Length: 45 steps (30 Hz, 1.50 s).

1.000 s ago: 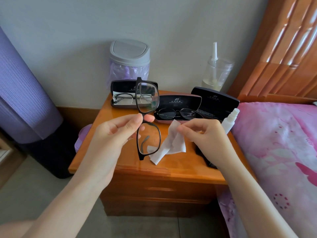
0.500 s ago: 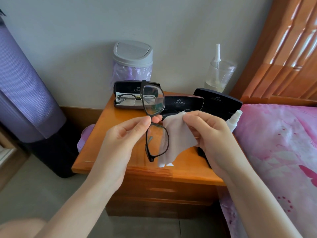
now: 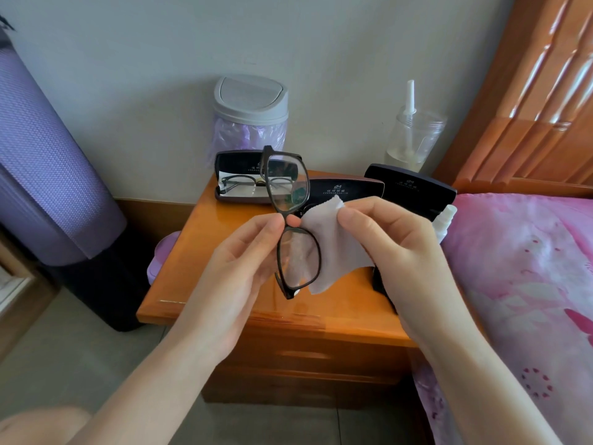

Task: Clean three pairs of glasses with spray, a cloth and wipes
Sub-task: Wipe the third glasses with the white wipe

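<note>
Closest to the camera, the left hand (image 3: pixel 237 271) pinches the dark-framed glasses (image 3: pixel 287 184) at the bridge between thumb and forefinger, so they hang on end, one lens above the other. The right hand (image 3: pixel 394 248) sits just beside them, thumb and fingers closed on the top edge of a white wipe (image 3: pixel 333 248). The wipe drapes behind the lower lens, and you can see it through the glass, though I can't tell if it's actually touching yet. So my read is this pair is right at the wiping stage, not finished. Past the hands, on the wooden bench (image 3: pixel 205 252), a small white spray bottle (image 3: pixel 444 220) peeks out by the right wrist next to the pink bed (image 3: pixel 529 268). Further back, a thin-framed pair (image 3: pixel 244 184) lies in its open case, and two more open cases (image 3: pixel 346 187) stand beside it – what's in those is hidden. At least that thin pair looks left to do; whether anything's already clean, no idea. Against the wall stand a little lidded bin (image 3: pixel 250 117) and a clear jar (image 3: pixel 414 136).
</note>
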Each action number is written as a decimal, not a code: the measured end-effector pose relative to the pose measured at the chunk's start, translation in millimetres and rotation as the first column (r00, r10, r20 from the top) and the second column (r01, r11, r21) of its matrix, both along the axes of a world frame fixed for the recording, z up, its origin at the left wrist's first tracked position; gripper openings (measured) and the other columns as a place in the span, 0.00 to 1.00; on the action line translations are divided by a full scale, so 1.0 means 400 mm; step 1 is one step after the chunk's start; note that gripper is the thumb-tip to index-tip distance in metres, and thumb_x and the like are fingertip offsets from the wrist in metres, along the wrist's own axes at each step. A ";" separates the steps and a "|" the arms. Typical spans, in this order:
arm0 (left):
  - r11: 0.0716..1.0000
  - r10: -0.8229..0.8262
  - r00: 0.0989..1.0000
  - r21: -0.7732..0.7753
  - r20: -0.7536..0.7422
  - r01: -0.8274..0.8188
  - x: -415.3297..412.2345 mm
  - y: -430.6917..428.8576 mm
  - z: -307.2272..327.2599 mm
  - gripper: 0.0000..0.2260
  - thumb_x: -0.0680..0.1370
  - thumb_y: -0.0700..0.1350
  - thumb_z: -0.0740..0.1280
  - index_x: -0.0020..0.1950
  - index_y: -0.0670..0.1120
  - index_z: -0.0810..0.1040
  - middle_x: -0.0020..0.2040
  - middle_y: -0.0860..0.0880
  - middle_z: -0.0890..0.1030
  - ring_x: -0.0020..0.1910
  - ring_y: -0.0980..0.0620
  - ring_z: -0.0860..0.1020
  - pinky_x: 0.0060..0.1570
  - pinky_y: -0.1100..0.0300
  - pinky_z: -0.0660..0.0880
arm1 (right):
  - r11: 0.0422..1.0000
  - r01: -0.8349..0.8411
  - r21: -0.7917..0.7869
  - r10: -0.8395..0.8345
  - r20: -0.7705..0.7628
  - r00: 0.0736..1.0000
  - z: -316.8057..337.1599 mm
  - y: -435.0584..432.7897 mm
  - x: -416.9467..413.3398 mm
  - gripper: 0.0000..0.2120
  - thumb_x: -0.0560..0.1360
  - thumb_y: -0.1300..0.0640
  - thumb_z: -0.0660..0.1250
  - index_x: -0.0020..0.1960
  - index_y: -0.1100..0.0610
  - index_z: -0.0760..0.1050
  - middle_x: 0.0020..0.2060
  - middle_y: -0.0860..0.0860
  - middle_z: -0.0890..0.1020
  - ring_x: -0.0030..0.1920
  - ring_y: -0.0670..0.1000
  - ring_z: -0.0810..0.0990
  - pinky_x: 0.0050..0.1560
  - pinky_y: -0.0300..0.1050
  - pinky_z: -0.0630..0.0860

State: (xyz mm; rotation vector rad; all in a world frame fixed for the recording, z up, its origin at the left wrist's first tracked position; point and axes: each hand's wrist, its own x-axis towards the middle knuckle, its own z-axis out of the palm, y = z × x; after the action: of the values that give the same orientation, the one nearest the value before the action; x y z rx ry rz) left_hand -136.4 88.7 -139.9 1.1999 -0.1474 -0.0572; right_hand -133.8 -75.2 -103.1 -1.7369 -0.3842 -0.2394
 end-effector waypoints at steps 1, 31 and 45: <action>1.000 0.005 1.000 0.002 0.006 -0.005 0.001 0.001 0.000 0.12 0.76 0.50 0.61 0.50 0.49 0.82 0.46 0.48 0.83 0.49 0.53 0.81 0.51 0.61 0.78 | 1.000 0.012 -0.017 -0.011 0.032 0.999 -0.001 0.000 -0.001 0.08 0.78 0.63 0.63 0.45 0.60 0.81 0.36 0.50 0.82 0.39 0.40 0.78 0.38 0.28 0.72; 0.985 0.081 0.996 0.147 0.034 -0.085 -0.010 -0.009 0.009 0.12 0.69 0.54 0.65 0.45 0.54 0.85 0.49 0.53 0.85 0.51 0.58 0.81 0.51 0.64 0.76 | 0.982 -0.189 0.028 0.186 -0.375 0.908 -0.039 0.031 -0.004 0.11 0.69 0.54 0.72 0.48 0.59 0.83 0.42 0.57 0.85 0.43 0.55 0.83 0.41 0.39 0.79; 0.989 0.093 0.991 0.106 0.091 -0.102 -0.021 -0.011 0.014 0.13 0.71 0.52 0.65 0.51 0.51 0.84 0.47 0.50 0.85 0.51 0.55 0.82 0.48 0.67 0.77 | 0.967 -0.101 0.233 0.183 -0.362 0.914 -0.051 0.046 -0.001 0.16 0.71 0.49 0.65 0.49 0.59 0.83 0.42 0.53 0.85 0.43 0.48 0.82 0.46 0.38 0.77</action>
State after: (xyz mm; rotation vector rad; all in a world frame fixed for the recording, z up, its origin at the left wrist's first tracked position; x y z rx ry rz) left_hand -144.7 84.2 -134.4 1.3195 -0.1625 0.0733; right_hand -134.2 -56.9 -123.6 -1.4951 -0.1897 0.1609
